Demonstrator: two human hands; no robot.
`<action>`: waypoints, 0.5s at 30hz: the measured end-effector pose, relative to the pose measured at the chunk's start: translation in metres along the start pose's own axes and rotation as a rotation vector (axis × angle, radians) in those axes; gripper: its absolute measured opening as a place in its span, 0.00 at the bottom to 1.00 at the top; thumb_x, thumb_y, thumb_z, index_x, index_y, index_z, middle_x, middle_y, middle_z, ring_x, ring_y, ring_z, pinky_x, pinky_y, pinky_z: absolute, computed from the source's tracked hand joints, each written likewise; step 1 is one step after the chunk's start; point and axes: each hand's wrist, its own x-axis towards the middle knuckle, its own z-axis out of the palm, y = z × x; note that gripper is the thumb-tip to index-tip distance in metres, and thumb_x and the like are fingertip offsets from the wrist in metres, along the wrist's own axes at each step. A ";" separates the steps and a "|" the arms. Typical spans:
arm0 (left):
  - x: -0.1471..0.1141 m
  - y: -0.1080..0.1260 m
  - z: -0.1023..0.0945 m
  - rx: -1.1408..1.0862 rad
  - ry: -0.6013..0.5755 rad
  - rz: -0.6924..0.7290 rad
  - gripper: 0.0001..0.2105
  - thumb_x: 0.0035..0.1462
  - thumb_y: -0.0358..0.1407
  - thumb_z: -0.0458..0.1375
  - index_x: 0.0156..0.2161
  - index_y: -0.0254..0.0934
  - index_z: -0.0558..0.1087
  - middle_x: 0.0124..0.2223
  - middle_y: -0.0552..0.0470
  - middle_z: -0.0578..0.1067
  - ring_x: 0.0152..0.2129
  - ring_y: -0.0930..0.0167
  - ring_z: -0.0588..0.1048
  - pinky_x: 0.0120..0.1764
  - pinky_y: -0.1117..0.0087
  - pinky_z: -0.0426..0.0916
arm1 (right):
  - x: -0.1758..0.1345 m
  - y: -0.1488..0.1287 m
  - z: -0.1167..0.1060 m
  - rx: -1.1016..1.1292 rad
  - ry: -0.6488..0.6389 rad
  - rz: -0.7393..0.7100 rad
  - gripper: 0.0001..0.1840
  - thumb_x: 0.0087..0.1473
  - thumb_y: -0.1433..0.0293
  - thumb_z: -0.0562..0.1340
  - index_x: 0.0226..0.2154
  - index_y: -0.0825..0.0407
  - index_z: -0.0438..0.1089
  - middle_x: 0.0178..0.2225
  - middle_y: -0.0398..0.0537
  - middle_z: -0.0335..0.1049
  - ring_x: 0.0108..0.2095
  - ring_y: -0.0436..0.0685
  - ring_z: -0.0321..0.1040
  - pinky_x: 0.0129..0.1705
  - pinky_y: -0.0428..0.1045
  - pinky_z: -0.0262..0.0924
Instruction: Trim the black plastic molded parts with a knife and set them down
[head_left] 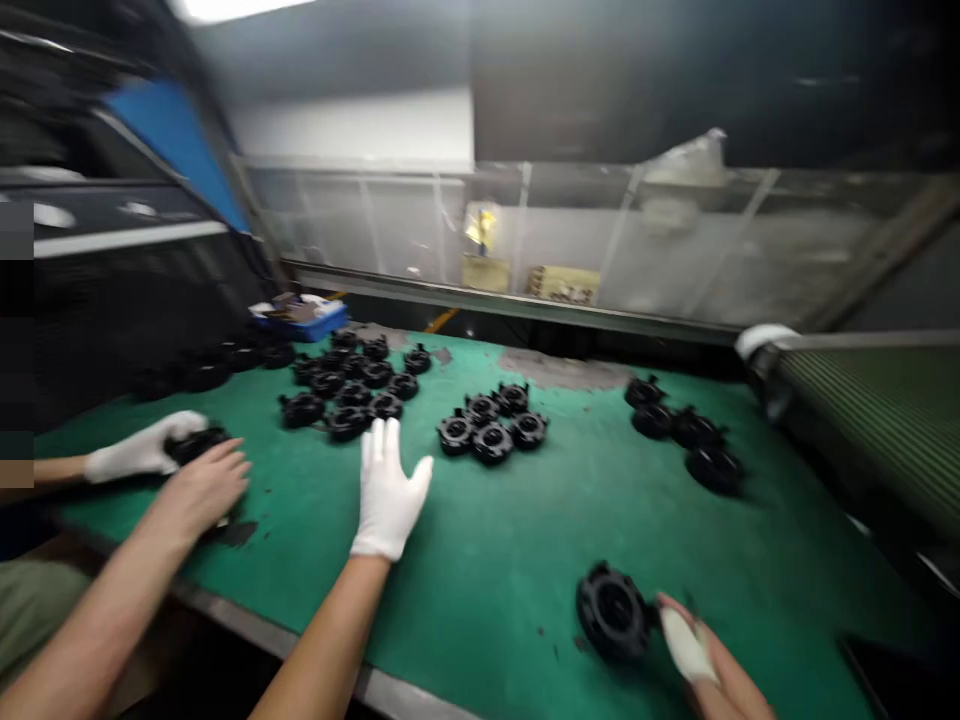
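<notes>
1. One blk ring part (611, 610) is in the R hand (701, 650), low on the R side of the grn tabletop (480, 540). Tilted; thumb & fingers look closed on a tab at its edge. Blurry, so can't tell if its underside touches the table.
2. L hand (388, 495), white glove: palm down, fingers & thumb spread wide, no part in its grip. Fingertips at the near edge of the L cluster (351, 420); contact can't be confirmed.
3. Progress, my read: mid-batch. 1 pc in hand now, lots more loose on the table, so prob. plenty of handling left.
4. Sorted so far, approx.: L cluster is the biggest; mid group (493, 442) is smaller, parts packed close; R group (715, 468) is a short line of approx. 4, well apart from the others.
5. Done vs. not done: can't tell which group is which. Parts look alike at this res., no visible mark of a finished pc.
6. Far L: co-worker's gloved hand (142, 452) & co-worker's bare hand (206, 490) are at another blk part (196, 443), so work's also under way there.
7. Outer edge: blue tray (326, 325) w/ misc. bits behind the L cluster; ridged grn surface (885, 400) beyond the table's R side.
</notes>
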 end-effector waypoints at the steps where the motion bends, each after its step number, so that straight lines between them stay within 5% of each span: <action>1: -0.021 0.019 0.017 -0.049 -0.079 0.069 0.31 0.63 0.42 0.60 0.68 0.40 0.56 0.70 0.40 0.58 0.66 0.55 0.61 0.65 0.50 0.61 | -0.007 -0.003 0.005 0.056 0.000 0.035 0.27 0.65 0.48 0.54 0.54 0.47 0.73 0.56 0.53 0.74 0.57 0.67 0.69 0.54 0.59 0.69; 4: -0.095 0.068 0.053 -0.277 -0.459 0.390 0.51 0.48 0.46 0.70 0.71 0.46 0.47 0.73 0.44 0.54 0.67 0.52 0.59 0.65 0.50 0.64 | -0.016 -0.026 0.022 0.130 -0.079 -0.008 0.27 0.65 0.51 0.53 0.54 0.48 0.75 0.57 0.53 0.73 0.60 0.65 0.67 0.61 0.58 0.62; 5: -0.116 0.079 0.058 -0.318 -0.493 0.436 0.48 0.50 0.45 0.69 0.71 0.47 0.48 0.71 0.44 0.58 0.66 0.52 0.61 0.66 0.47 0.62 | -0.018 -0.035 0.025 0.121 -0.116 -0.041 0.25 0.66 0.54 0.52 0.54 0.48 0.74 0.57 0.53 0.73 0.58 0.64 0.68 0.61 0.57 0.63; 9: -0.160 0.099 0.063 -0.395 -0.442 0.324 0.45 0.54 0.38 0.65 0.71 0.45 0.45 0.65 0.42 0.67 0.62 0.54 0.68 0.65 0.46 0.62 | -0.033 -0.050 0.010 0.013 -0.219 -0.159 0.23 0.69 0.62 0.51 0.61 0.45 0.68 0.57 0.52 0.71 0.55 0.60 0.70 0.58 0.53 0.65; 15: -0.165 0.092 0.059 -0.367 -0.460 0.306 0.44 0.53 0.39 0.66 0.70 0.44 0.48 0.66 0.42 0.65 0.64 0.53 0.65 0.66 0.46 0.62 | -0.047 -0.037 -0.035 -0.435 -0.372 -0.271 0.22 0.67 0.68 0.52 0.59 0.46 0.71 0.39 0.50 0.77 0.39 0.59 0.74 0.43 0.53 0.68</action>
